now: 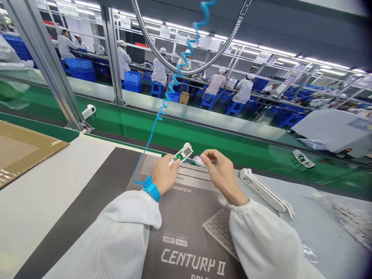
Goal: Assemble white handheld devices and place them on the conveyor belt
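Note:
My left hand [165,173] is closed on a small white device [187,149] with a little grey screen and a bare green circuit board. A blue wrist strap [151,188] with a coiled cord circles that wrist. To its right, my right hand [219,170] pinches a crumpled clear plastic piece [199,161]. This plastic lies close to the device's right side; whether they touch I cannot tell. Both hands are above the far end of a dark printed box [186,217]. White plastic housings [266,192] lie just right of my right hand.
A green conveyor belt [139,130] runs beyond the box, carrying a white device [88,111] at left and a white casing [303,159] at right. Cardboard [29,143] lies at left, a bag of small parts [348,217] at right. A metal post [52,62] stands at left. People work farther back.

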Available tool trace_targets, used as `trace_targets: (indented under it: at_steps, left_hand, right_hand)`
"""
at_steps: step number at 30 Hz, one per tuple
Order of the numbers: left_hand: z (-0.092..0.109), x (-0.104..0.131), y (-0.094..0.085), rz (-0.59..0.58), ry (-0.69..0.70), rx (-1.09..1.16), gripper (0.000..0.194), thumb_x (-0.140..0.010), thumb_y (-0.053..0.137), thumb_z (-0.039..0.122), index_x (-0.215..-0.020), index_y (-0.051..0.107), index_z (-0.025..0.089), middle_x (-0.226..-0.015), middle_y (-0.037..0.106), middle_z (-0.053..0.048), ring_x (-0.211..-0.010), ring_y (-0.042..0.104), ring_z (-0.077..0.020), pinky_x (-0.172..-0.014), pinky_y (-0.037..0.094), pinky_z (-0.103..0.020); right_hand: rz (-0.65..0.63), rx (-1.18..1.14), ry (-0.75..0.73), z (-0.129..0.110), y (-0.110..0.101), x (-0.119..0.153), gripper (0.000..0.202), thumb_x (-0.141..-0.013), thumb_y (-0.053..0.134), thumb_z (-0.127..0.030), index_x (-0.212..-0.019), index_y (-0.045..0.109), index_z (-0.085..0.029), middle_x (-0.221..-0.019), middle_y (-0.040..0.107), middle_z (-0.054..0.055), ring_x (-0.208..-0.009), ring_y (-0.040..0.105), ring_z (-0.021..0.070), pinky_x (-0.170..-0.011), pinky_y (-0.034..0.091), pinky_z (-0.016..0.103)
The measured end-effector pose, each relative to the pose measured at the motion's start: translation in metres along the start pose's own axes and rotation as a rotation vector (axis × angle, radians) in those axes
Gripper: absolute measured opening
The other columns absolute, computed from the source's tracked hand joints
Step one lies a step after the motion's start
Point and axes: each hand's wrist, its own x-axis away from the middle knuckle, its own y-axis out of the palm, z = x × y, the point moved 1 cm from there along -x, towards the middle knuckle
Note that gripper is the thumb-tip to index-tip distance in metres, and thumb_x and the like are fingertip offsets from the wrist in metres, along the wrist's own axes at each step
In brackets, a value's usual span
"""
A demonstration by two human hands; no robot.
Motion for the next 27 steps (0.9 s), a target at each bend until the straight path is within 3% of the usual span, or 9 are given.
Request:
trace_targets:
  at_steps: [5, 10, 13, 17, 21, 24, 27]
  left_hand:
    - [0.002, 0.009, 0.011, -0.071, 0.063, 0.185, 0.013, -0.091, 0.053, 0.032, -0.088, 0.057, 0.021, -0.067, 0.064, 0.002, -0.061, 0.063, -0.0145, -0.060, 0.041, -0.024]
    - [0.008, 0.016, 0.012, -0.049, 0.116, 0.145, 0.008, -0.091, 0.052, 0.030, -0.087, 0.054, 0.023, -0.063, 0.060, 0.004, -0.060, 0.059, -0.0144, -0.059, 0.038, -0.024]
    - [0.010, 0.014, 0.009, 0.001, 0.083, 0.016, 0.007, -0.091, 0.053, 0.028, -0.086, 0.055, 0.024, -0.064, 0.060, 0.003, -0.063, 0.058, -0.0161, -0.061, 0.035, -0.025]
    - [0.011, 0.013, 0.008, 0.023, -0.028, -0.146, 0.006, -0.090, 0.054, 0.029, -0.088, 0.058, 0.025, -0.072, 0.065, -0.001, -0.072, 0.061, -0.0200, -0.063, 0.034, -0.027]
    - [0.012, 0.014, 0.008, 0.073, -0.068, -0.263, 0.013, -0.091, 0.051, 0.033, -0.097, 0.060, 0.026, -0.086, 0.071, -0.007, -0.084, 0.066, -0.0271, -0.064, 0.036, -0.030]
    - [0.009, 0.010, 0.002, 0.112, -0.167, -0.288, 0.017, -0.093, 0.048, 0.032, -0.098, 0.061, 0.023, -0.092, 0.072, -0.012, -0.089, 0.067, -0.0310, -0.067, 0.039, -0.033]
    - [0.002, 0.001, -0.006, 0.139, -0.213, -0.168, 0.016, -0.093, 0.048, 0.032, -0.092, 0.061, 0.022, -0.091, 0.073, -0.011, -0.090, 0.068, -0.0285, -0.071, 0.042, -0.033]
  right_hand:
    - [0.042, -0.456, 0.331, -0.002, 0.027, -0.001, 0.043, -0.069, 0.075, -0.057, -0.084, 0.069, -0.017, -0.079, 0.066, 0.004, -0.071, 0.054, 0.0161, -0.067, 0.041, 0.030]
    - [0.048, -0.654, 0.620, -0.003, 0.041, 0.004, 0.051, -0.053, 0.081, -0.062, -0.070, 0.066, -0.017, -0.063, 0.055, 0.000, -0.057, 0.038, 0.0112, -0.053, 0.028, 0.027]
    - [0.011, -0.678, 0.561, -0.006, 0.042, 0.006, 0.050, -0.056, 0.078, -0.064, -0.064, 0.060, -0.018, -0.060, 0.049, -0.002, -0.056, 0.031, 0.0101, -0.053, 0.024, 0.028]
    - [0.014, -0.544, 0.342, -0.014, 0.038, 0.007, 0.046, -0.066, 0.072, -0.062, -0.073, 0.063, -0.017, -0.064, 0.050, -0.002, -0.062, 0.037, 0.0122, -0.061, 0.029, 0.029]
    - [0.024, -0.383, 0.218, -0.016, 0.029, 0.003, 0.039, -0.077, 0.062, -0.057, -0.074, 0.060, -0.019, -0.068, 0.052, -0.001, -0.067, 0.042, 0.0143, -0.066, 0.033, 0.030]
    - [0.051, -0.221, 0.193, -0.002, 0.023, -0.006, 0.035, -0.085, 0.052, -0.054, -0.078, 0.058, -0.020, -0.073, 0.057, 0.000, -0.069, 0.047, 0.0159, -0.066, 0.035, 0.030]
    - [-0.015, 0.153, 0.230, 0.022, 0.018, -0.015, 0.028, -0.087, 0.050, -0.044, -0.073, 0.057, -0.021, -0.072, 0.062, 0.003, -0.070, 0.053, 0.0190, -0.068, 0.034, 0.032]
